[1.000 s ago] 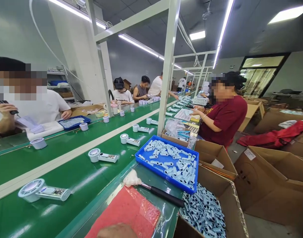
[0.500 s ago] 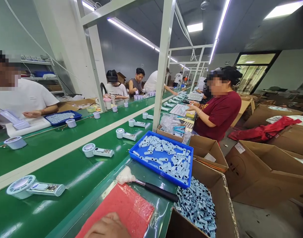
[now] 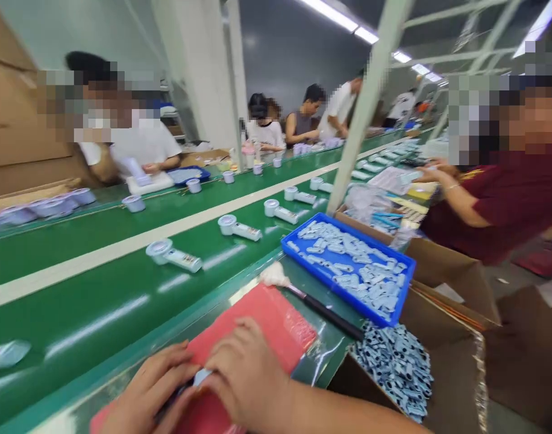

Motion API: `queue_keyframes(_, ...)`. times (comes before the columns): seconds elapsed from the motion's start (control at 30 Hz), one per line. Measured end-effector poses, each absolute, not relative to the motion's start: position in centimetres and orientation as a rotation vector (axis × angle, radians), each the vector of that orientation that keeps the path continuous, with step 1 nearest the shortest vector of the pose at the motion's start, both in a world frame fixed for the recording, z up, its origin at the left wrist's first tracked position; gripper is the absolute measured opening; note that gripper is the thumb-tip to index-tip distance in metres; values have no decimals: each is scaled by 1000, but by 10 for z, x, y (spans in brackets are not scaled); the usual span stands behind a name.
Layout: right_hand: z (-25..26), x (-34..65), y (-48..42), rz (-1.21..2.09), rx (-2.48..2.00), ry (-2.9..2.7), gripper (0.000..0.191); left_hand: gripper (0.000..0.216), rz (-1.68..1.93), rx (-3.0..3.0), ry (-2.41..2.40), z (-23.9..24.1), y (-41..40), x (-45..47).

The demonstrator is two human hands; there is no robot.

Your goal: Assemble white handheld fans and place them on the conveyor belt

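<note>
Low in the head view, my left hand [image 3: 152,389] and my right hand [image 3: 251,364] come together over a red mat [image 3: 269,316]. Between their curled fingers a light blue plastic piece [image 3: 202,377] shows. Most of it is hidden, along with a dark part under my left fingers. Beyond my right hand lies a mallet [image 3: 328,313] with a black handle and a white-wrapped head. Past the mallet, a blue tray [image 3: 290,244] holds many small light blue plastic parts [image 3: 343,241].
A green conveyor belt [image 3: 104,301] runs along the left, carrying what look like handheld fans [image 3: 240,229] with open handles. A cardboard box [image 3: 457,361] full of small blue parts stands at right. A white post [image 3: 366,108] rises behind the tray. Co-workers sit on both sides.
The view has swung left. My left hand has come into view, and both hands now meet on the light blue piece over the mat. The fans have shifted along the belt.
</note>
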State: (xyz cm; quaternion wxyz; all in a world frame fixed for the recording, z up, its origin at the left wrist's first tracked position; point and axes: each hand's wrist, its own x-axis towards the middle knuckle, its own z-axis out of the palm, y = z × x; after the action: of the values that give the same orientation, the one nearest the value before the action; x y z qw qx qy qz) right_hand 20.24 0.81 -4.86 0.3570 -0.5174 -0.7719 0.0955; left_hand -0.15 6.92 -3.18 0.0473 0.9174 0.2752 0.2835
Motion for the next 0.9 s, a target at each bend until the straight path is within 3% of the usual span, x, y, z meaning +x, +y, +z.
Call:
queue_keyframes(0.1, -47, 211, -3, 438, -1294, -1841, 4, 17, 682, 2764, 944, -14, 55, 10)
queue_keyframes(0.3, -41, 220, -18, 830, -1217, -1729, 14, 9, 537, 2600, 954, 1, 33, 9)
queue_keyframes(0.4, -35, 219, -31, 971, -1186, -1761, 19, 16, 471, 2576, 947, -1, 12, 4)
queue_keyframes(0.5, -36, 216, -37, 947, -1153, -1826, 19, 25, 432, 2644, 987, -6, -2, 6)
queue_keyframes(0.7, -44, 213, -29, 791, -1194, -1890, 12, 21, 379, 2664, 1041, -6, -1, 18)
queue_keyframes(0.9, -45, 219, -32, 773, -1145, -1998, 36, 21, 387, 2650, 1030, -3, -1, 17)
